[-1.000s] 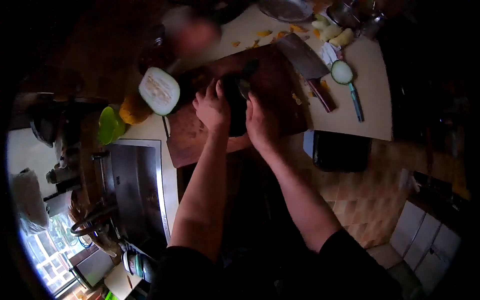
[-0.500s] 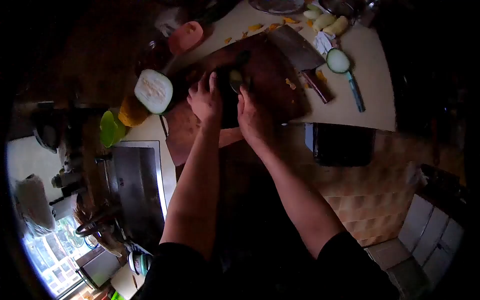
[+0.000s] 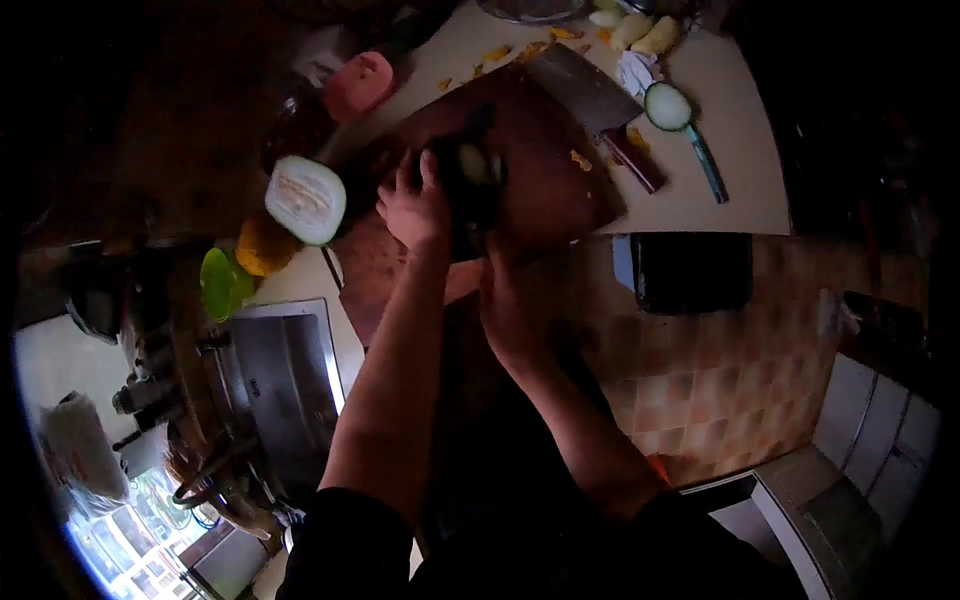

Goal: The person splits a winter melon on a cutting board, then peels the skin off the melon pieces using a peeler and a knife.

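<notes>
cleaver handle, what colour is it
The cleaver handle is dark reddish-brown; it shows in the head view, the only one.

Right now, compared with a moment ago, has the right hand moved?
Yes: judged against the cutting board, the right hand has drawn back toward the person, from over the board to around its near edge.

Single head-worn camera; looks forward and down, near, at hands (image 3: 416, 212) (image 3: 508, 312), cutting board (image 3: 550, 175)

Green bowl (image 3: 227, 286) near sink (image 3: 282, 365)
</notes>
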`<state>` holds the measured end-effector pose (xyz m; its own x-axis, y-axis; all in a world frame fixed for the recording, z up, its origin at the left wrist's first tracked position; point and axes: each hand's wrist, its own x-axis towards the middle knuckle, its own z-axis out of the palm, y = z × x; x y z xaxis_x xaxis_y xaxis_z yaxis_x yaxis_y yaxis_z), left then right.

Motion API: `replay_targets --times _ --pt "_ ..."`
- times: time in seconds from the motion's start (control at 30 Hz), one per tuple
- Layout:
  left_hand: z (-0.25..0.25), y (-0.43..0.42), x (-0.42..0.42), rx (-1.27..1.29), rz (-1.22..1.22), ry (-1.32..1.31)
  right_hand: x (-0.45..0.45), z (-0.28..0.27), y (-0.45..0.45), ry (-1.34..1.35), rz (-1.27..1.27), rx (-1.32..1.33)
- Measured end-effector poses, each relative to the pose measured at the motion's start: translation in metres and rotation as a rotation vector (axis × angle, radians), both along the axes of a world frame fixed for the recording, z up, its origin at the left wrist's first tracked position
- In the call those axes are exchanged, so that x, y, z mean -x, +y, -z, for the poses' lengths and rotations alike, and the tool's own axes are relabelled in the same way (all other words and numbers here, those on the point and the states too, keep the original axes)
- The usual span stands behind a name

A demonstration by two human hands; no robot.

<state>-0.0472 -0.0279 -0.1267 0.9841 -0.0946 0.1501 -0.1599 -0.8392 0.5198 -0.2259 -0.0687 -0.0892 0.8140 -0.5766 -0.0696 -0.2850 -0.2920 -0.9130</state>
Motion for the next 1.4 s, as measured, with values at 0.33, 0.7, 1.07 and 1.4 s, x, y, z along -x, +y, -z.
replay_targets --times 0.33,0.7,1.07,1.4 --pt "0.021 0.003 -0.006 0.210 0.006 -0.082 0.045 0.020 0.031 0.014 0.040 0.211" --pt "0.014 0.000 -0.006 0.188 -0.049 -0.107 -0.089 0.034 -0.055 -0.135 0.083 0.466" --pt "0.019 -0.002 0.000 0.215 -0.089 -0.159 -0.082 0.024 -0.109 -0.151 0.254 -0.025" --pt "0.017 -0.005 -0.003 0.170 -0.102 -0.162 -0.003 0.042 -0.069 -0.048 0.336 -0.774"
